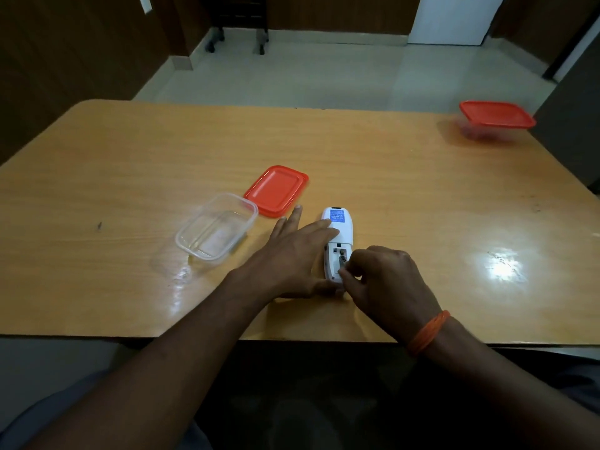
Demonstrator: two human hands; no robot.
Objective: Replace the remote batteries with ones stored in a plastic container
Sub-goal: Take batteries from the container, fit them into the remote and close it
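A white remote (341,229) lies face down on the wooden table (406,196), blue label at its far end, battery bay uncovered at its near end. My left hand (292,254) presses flat on the remote's left side, fingers spread. My right hand (386,280) pinches at the bay, fingertips on a dark battery (342,260) partly inside it. Left of the remote stands a clear plastic container (217,229) without its lid; it looks empty. Its red lid (277,190) rests flat just beyond it.
A second container with a red lid (496,114) on it stands at the table's far right corner. The near table edge runs just under my wrists. Beyond the table are a tiled floor and the wheeled legs of some furniture (238,37).
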